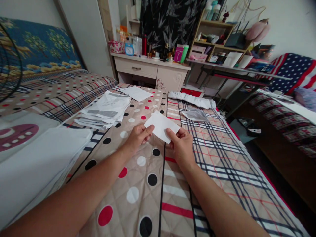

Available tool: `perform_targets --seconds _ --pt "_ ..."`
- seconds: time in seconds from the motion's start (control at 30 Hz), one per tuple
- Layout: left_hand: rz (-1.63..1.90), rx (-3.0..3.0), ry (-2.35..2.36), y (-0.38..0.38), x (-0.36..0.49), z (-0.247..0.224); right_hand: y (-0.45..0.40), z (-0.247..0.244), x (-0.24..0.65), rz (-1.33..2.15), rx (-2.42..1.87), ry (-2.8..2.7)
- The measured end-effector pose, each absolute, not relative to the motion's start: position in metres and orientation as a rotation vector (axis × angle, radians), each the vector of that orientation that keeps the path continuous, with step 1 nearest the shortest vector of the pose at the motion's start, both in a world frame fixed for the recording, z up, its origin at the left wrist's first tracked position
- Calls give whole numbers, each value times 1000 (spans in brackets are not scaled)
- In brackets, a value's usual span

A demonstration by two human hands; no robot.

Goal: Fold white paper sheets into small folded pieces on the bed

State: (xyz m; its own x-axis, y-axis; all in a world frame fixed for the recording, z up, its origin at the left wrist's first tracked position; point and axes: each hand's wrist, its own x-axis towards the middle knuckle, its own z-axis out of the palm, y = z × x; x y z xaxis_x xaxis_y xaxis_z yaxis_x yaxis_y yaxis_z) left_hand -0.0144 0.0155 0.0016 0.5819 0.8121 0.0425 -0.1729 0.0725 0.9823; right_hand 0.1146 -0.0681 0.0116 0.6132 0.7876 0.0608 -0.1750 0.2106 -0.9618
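Observation:
Between my two hands is a small white sheet of paper point(161, 125), held above the patterned bedspread point(138, 204). My left hand point(140, 135) pinches its left corner, thumb on top. At the right edge, my right hand point(181, 143) grips it with the thumb across the face and the fingers underneath. Whether the paper is a single layer or folded I cannot tell. Beyond it to the left lies an uneven stack of printed papers point(106, 107), and a white sheet point(137, 93) rests just past that stack.
On the right of the bed are a clear plastic packet point(195, 115) and a long silvery-white package point(192, 99). A thick pile of white paper point(46, 158) is close at the left. Past the bed stands a white dresser point(138, 67) with bottles and a blue clock point(128, 49).

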Motion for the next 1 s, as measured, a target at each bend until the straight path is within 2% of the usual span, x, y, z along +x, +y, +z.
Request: perform_targets --seconds 0.2,0.4,0.67,1.0 --pt "655 1423 596 -5 -1 2 -70 8 98 732 -1150 -610" --pt "816 1251 738 1 -2 1 -66 3 135 592 -1053 -443" --pt "727 1232 635 4 -7 4 -67 1 123 967 -970 -685" --pt "645 1287 562 4 -7 0 -68 3 117 1039 -907 -721"
